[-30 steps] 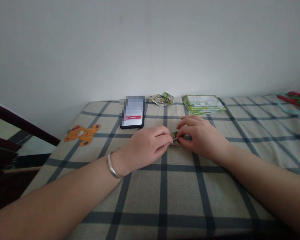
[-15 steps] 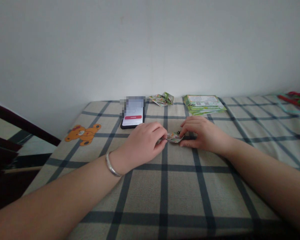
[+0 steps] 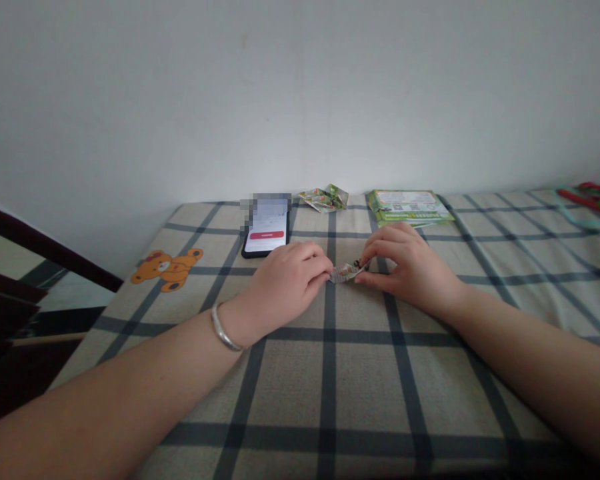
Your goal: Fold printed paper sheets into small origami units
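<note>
A small folded piece of printed paper [image 3: 347, 271] lies low over the checked tablecloth [image 3: 330, 373], held between both hands. My left hand [image 3: 285, 287], with a silver bangle on its wrist, pinches the paper's left end with closed fingers. My right hand [image 3: 410, 270] pinches the right end, fingertips pressed together. Most of the paper is hidden by the fingers.
A phone [image 3: 266, 227] with a lit screen lies beyond my left hand. A finished folded paper figure [image 3: 325, 198] and a stack of green printed sheets [image 3: 407, 207] sit near the wall. Red and green strips [image 3: 597, 197] lie far right. The tablecloth has a bear print [image 3: 167, 268]; the table's edge falls away at left.
The hands have drawn slightly apart, stretching the folded paper out between them; a second ago they were close together over it.
</note>
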The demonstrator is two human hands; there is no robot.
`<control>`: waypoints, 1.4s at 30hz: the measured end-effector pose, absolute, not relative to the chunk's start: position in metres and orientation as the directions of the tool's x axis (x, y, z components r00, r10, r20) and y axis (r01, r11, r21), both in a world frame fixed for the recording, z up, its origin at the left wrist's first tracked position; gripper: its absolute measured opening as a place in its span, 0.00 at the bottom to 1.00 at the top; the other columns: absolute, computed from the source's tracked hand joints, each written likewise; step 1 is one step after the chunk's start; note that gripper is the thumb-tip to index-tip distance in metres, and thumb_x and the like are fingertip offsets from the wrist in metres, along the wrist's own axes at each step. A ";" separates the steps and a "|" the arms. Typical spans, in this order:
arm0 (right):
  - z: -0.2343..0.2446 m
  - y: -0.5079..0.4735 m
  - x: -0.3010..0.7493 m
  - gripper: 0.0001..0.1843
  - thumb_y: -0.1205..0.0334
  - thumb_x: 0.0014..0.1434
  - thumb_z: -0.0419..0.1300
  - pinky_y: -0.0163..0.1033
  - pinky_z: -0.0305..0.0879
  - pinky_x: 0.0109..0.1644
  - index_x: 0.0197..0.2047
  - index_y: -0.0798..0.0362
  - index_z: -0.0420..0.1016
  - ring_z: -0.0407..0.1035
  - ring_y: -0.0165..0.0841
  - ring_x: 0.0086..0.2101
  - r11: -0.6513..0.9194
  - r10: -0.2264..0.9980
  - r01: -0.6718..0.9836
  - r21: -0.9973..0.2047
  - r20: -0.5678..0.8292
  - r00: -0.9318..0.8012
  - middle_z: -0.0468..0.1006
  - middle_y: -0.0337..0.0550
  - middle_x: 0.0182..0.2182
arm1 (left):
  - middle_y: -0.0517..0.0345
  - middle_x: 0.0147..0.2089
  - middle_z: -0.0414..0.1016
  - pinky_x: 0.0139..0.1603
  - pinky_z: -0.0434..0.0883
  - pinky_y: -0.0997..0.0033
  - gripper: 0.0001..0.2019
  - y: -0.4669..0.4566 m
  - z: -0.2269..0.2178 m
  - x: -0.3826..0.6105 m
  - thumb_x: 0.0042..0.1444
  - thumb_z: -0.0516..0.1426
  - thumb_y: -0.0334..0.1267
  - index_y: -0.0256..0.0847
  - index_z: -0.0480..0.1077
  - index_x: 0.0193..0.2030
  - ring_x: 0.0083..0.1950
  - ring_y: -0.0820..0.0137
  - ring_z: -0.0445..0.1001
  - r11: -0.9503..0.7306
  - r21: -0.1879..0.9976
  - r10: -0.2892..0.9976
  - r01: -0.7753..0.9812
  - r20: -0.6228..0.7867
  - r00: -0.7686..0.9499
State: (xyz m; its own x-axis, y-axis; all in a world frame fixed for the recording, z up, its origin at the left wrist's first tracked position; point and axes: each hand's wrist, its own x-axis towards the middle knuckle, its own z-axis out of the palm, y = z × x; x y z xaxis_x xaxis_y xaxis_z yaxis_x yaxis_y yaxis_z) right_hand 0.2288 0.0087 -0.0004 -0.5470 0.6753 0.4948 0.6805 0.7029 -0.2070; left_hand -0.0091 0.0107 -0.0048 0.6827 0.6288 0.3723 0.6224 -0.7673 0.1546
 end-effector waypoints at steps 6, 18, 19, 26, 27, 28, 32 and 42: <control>-0.006 0.009 0.223 0.12 0.53 0.52 0.68 0.44 0.61 0.49 0.31 0.51 0.74 0.67 0.38 0.41 0.730 0.671 0.618 -0.291 0.477 -0.568 0.77 0.43 0.35 | 0.56 0.40 0.68 0.43 0.67 0.65 0.06 0.008 -0.004 -0.008 0.61 0.56 0.37 0.37 0.71 0.36 0.42 0.67 0.68 -0.785 0.179 0.605 0.593 0.426 0.673; -0.008 0.010 0.217 0.16 0.48 0.55 0.65 0.44 0.59 0.44 0.25 0.51 0.74 0.66 0.35 0.35 0.552 0.831 0.743 -0.379 0.324 -0.452 0.73 0.40 0.27 | 0.56 0.39 0.68 0.44 0.65 0.62 0.08 0.006 -0.002 -0.006 0.62 0.56 0.40 0.38 0.70 0.35 0.43 0.65 0.69 -0.684 0.142 0.716 0.716 0.319 0.621; -0.008 0.011 0.217 0.17 0.48 0.56 0.64 0.44 0.59 0.44 0.25 0.51 0.74 0.66 0.35 0.35 0.543 0.837 0.750 -0.378 0.309 -0.450 0.73 0.40 0.27 | 0.56 0.39 0.68 0.44 0.66 0.62 0.08 0.006 -0.002 -0.005 0.62 0.56 0.39 0.38 0.70 0.35 0.43 0.65 0.69 -0.681 0.141 0.718 0.718 0.316 0.620; -0.009 0.011 0.216 0.16 0.49 0.59 0.61 0.47 0.59 0.47 0.26 0.50 0.76 0.66 0.37 0.37 0.556 0.826 0.774 -0.303 0.301 -0.476 0.74 0.42 0.30 | 0.54 0.38 0.67 0.44 0.66 0.63 0.09 0.005 -0.003 -0.002 0.63 0.54 0.38 0.37 0.68 0.34 0.42 0.65 0.67 -0.672 0.082 0.723 0.736 0.291 0.627; -0.009 0.010 0.215 0.16 0.49 0.59 0.61 0.48 0.60 0.47 0.26 0.50 0.76 0.66 0.37 0.37 0.569 0.817 0.767 -0.297 0.306 -0.488 0.75 0.42 0.31 | 0.54 0.38 0.67 0.44 0.66 0.63 0.10 0.005 -0.003 -0.002 0.63 0.53 0.38 0.37 0.68 0.33 0.42 0.65 0.67 -0.674 0.065 0.718 0.736 0.292 0.631; -0.009 0.009 0.215 0.15 0.50 0.60 0.61 0.48 0.61 0.48 0.26 0.50 0.76 0.66 0.38 0.39 0.585 0.806 0.756 -0.293 0.316 -0.501 0.75 0.43 0.32 | 0.54 0.38 0.67 0.44 0.66 0.62 0.10 0.005 -0.004 -0.003 0.63 0.53 0.38 0.37 0.68 0.33 0.42 0.65 0.67 -0.677 0.048 0.713 0.735 0.293 0.638; -0.011 0.007 0.214 0.15 0.52 0.59 0.61 0.53 0.60 0.57 0.25 0.51 0.76 0.64 0.43 0.50 0.637 0.760 0.724 -0.266 0.373 -0.531 0.75 0.48 0.44 | 0.54 0.37 0.67 0.45 0.66 0.62 0.10 0.006 -0.007 -0.005 0.64 0.52 0.38 0.37 0.69 0.33 0.42 0.65 0.66 -0.710 0.006 0.667 0.704 0.325 0.670; -0.013 0.005 0.211 0.16 0.49 0.58 0.61 0.63 0.51 0.65 0.26 0.51 0.79 0.50 0.54 0.64 0.579 0.787 0.801 -0.150 0.358 -0.502 0.71 0.50 0.57 | 0.53 0.38 0.69 0.43 0.64 0.62 0.14 0.008 -0.007 -0.003 0.64 0.53 0.46 0.38 0.70 0.35 0.43 0.61 0.65 -0.675 -0.103 0.680 0.730 0.297 0.670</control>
